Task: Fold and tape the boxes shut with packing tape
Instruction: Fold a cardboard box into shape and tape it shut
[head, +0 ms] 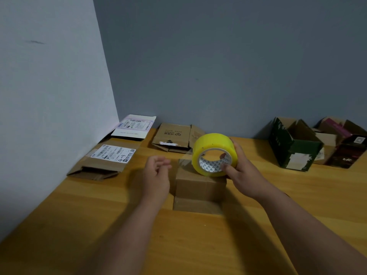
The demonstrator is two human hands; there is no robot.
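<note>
A small brown cardboard box (198,187) stands in the middle of the wooden table, its top flaps closed and one flap lying flat on the table in front. My right hand (241,171) grips a yellow roll of packing tape (213,147) just above the box's top right, with a finger through the core. A clear strip seems to run from the roll down to the box top. To the left of the box my left hand (157,175) hovers blurred, fingers loosely curled and holding nothing.
Flattened boxes lie along the back left: one with a shipping label (107,161), a white one (135,127), a plain brown one (174,138). An open dark green box (292,147) and a dark maroon box (345,147) stand at the back right. Walls close the left and rear.
</note>
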